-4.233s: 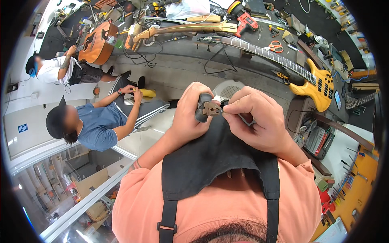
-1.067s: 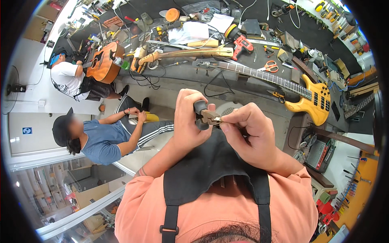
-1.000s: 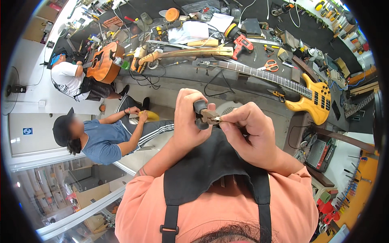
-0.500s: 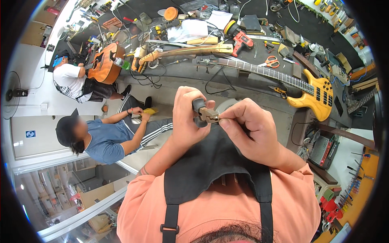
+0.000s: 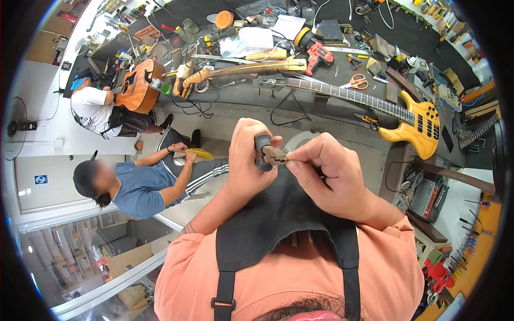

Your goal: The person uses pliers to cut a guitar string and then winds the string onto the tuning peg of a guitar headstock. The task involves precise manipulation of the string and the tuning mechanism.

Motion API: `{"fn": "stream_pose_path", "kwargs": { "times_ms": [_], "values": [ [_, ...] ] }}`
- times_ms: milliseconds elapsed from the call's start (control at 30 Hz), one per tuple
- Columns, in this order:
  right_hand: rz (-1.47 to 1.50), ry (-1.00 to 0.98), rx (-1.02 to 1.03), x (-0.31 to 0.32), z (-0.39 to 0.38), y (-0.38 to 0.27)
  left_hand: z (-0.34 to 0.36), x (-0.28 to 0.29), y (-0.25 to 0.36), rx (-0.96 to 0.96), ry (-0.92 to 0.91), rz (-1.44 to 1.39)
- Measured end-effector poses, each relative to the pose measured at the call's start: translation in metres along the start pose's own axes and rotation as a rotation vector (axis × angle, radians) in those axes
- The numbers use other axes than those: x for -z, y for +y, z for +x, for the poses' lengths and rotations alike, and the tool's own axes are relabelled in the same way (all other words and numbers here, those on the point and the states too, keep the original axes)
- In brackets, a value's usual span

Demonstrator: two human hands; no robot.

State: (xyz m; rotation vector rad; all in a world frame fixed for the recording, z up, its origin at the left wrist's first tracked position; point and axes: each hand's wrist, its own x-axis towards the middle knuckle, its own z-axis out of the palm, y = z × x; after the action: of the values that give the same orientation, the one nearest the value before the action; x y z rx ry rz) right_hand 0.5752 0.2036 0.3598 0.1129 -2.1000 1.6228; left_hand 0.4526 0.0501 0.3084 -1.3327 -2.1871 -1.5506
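Note:
My left hand is closed round the dark handles of a pair of pliers, held up in front of my black apron. The metal jaws point to the right, toward my right hand. Thumb and forefinger of that hand are pinched together right at the jaw tips. Something tiny sits between them, mostly covered by the fingers and too small to name.
Beyond my hands runs a cluttered dark workbench with a yellow bass guitar, a guitar neck, a red power tool and orange-handled scissors. A person in blue sits at left; another person sits by an acoustic guitar.
My left hand and the pliers have dipped and tilted slightly. My right fingertips have come a little lower and left against the jaws. The seated person's yellow item has turned.

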Motion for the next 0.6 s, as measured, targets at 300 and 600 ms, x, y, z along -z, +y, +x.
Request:
{"fn": "stream_pose_path", "kwargs": {
  "times_ms": [300, 600],
  "values": [
    [-0.037, -0.003, 0.018, 0.001, 0.002, -0.001, 0.005, 0.001, 0.004, -0.001, -0.021, 0.018],
    [-0.132, 0.008, 0.186, 0.001, 0.007, 0.012, 0.004, 0.007, -0.005, 0.0, -0.157, -0.11]
  ]
}}
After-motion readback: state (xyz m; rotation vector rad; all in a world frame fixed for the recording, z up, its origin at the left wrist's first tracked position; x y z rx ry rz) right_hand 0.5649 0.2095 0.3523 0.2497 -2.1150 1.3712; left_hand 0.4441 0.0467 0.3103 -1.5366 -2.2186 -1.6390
